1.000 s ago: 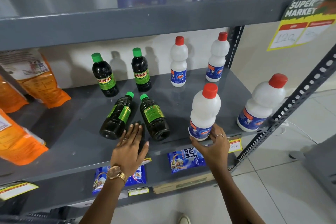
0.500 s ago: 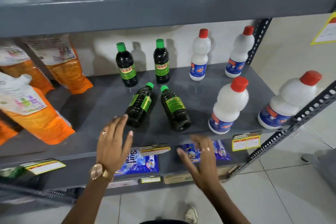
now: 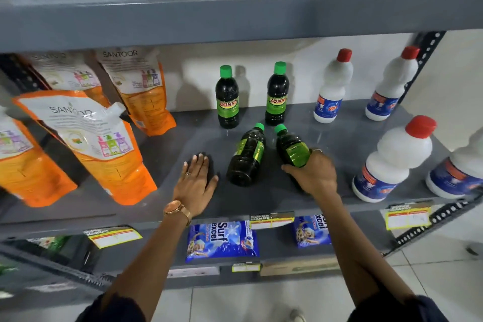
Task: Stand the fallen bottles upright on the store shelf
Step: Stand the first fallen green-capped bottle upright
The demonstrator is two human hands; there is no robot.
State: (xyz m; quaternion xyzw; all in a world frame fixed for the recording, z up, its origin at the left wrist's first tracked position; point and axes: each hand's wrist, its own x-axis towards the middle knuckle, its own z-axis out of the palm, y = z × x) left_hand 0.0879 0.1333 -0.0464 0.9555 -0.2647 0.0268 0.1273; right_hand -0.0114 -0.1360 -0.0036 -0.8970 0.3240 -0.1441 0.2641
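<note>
Two dark bottles with green caps lie on their sides on the grey shelf [image 3: 183, 144], caps pointing to the back. My right hand [image 3: 313, 174] is wrapped around the lower half of the right fallen bottle [image 3: 291, 146]. The left fallen bottle [image 3: 248, 155] lies free beside it. My left hand [image 3: 196, 183] rests flat on the shelf, fingers spread, just left of that bottle and not touching it. Behind them two more dark bottles [image 3: 226, 98] [image 3: 277, 95] stand upright near the wall.
Four white bottles with red caps stand at the right: two at the back [image 3: 333, 89] [image 3: 392, 86], two near the front edge [image 3: 392, 162] [image 3: 460, 172]. Orange refill pouches [image 3: 86, 144] fill the left. Blue detergent packets [image 3: 222, 239] lie on the shelf below.
My right hand let go of the white bottle, moved left and closed on the right fallen dark bottle. My left hand slid forward and now lies flat on the shelf. The view shifted left.
</note>
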